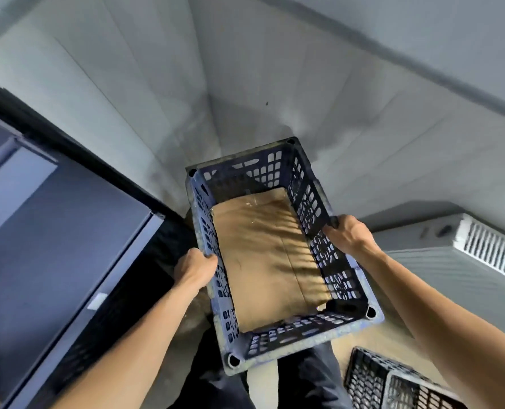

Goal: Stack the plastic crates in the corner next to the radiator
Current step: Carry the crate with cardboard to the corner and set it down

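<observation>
A dark blue perforated plastic crate (301, 329) is held up in front of me, its long axis pointing toward the wall corner. A sheet of brown cardboard (263, 261) lines its bottom. My left hand (196, 268) grips the rim of the left long side. On the right long side, my right hand (347, 234) clasps the rim. The white radiator (493, 249) hangs on the wall at the right. Another black crate (372, 376) lies on the floor at the lower right, partly cut off by the frame edge.
A dark blue cabinet (53, 231) stands close on the left, leaving a narrow dark gap beside the crate. Pale panelled walls (145, 93) meet in the corner ahead. My dark trouser legs (313, 376) show below the crate.
</observation>
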Motion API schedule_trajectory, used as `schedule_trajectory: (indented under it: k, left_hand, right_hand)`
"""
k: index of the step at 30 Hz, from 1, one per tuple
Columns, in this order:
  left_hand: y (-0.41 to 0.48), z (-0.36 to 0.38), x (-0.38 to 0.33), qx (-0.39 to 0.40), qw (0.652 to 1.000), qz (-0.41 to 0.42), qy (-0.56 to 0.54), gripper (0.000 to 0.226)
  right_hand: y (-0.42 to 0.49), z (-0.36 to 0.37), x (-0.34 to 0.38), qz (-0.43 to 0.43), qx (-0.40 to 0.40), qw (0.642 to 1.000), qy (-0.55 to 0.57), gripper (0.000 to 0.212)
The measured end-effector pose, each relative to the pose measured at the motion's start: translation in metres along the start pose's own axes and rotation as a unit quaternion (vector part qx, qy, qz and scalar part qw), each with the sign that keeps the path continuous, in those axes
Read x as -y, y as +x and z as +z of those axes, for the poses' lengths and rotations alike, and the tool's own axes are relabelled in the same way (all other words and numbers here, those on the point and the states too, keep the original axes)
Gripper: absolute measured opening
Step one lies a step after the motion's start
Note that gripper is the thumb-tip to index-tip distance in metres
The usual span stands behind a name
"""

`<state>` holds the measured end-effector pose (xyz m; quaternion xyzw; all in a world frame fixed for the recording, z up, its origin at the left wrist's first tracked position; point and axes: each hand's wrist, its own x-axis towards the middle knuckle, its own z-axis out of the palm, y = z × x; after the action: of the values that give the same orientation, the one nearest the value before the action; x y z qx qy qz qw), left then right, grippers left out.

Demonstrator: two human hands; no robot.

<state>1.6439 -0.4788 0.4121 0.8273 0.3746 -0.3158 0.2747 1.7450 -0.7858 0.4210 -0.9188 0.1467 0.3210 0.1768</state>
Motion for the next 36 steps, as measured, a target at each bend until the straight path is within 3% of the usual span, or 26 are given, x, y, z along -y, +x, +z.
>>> schedule_trajectory:
  k: [8,12,15,17,22,27,36]
  left_hand:
    - [0.018,0.063,-0.041,-0.058,0.988,-0.125,-0.074,0.035]
    - [0.037,0.104,-0.046,-0.058,0.98,-0.154,-0.116,0.029]
    - [0.062,0.137,-0.042,-0.05,0.977,-0.164,-0.126,0.036]
    - [0.08,0.156,-0.039,-0.045,0.977,-0.168,-0.123,0.041]
    - [0.134,0.208,-0.029,-0.041,0.979,-0.158,-0.12,0.033]
    - [0.191,0.26,-0.023,-0.051,0.979,-0.157,-0.117,0.026]
    - [0.247,0.318,-0.037,-0.022,0.972,-0.178,-0.15,0.032]
  right_hand:
    - [0.133,0.024,-0.025,-0.064,0.099,0.993,-0.027,0.044]
    - [0.19,0.042,-0.047,-0.072,0.114,0.99,-0.025,0.056]
    - [0.208,0.048,-0.043,-0.075,0.115,0.99,-0.012,0.062]
    - [0.22,0.055,-0.039,-0.073,0.112,0.991,-0.01,0.057]
    - [0.266,0.092,-0.037,-0.1,0.096,0.989,-0.041,0.02]
    - [0.322,0.136,-0.035,-0.092,0.067,0.986,-0.125,0.02]
    - [0.384,0.183,-0.036,-0.13,0.062,0.983,-0.114,0.03]
